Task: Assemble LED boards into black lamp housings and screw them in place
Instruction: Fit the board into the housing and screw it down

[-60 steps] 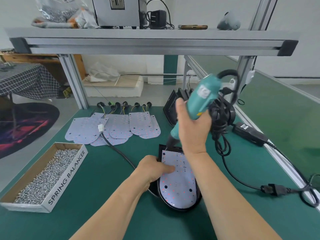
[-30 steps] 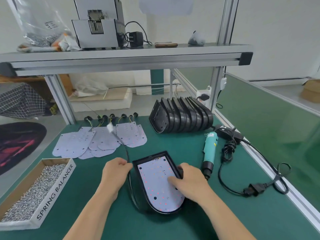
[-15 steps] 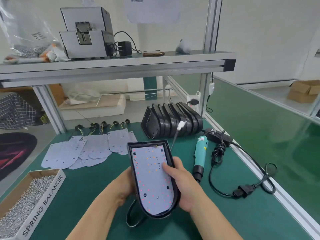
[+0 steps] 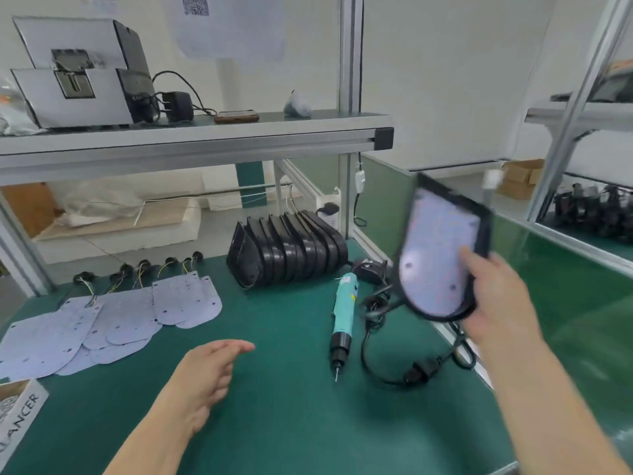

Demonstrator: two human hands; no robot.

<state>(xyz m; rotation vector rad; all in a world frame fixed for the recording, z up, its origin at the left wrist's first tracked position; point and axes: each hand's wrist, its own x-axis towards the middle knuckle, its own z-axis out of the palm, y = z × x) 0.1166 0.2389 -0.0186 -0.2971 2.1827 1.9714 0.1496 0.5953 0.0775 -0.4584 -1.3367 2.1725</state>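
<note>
My right hand grips a black lamp housing with its white LED board fitted inside, held up in the air over the bench's right edge, blurred by motion. My left hand hovers over the green mat with relaxed fingers and holds nothing. A teal electric screwdriver lies on the mat, tip toward me. A row of empty black housings stands at the back. Loose white LED boards with wires lie spread at the left.
A cardboard box of screws sits at the left edge. The screwdriver's black cord and plug loop near the right edge. A shelf above carries a grey machine. A neighbouring bench holds more black housings.
The assembled housing went from both hands in front of me to my right hand alone, swung up and to the right. My left hand let go and dropped toward the mat.
</note>
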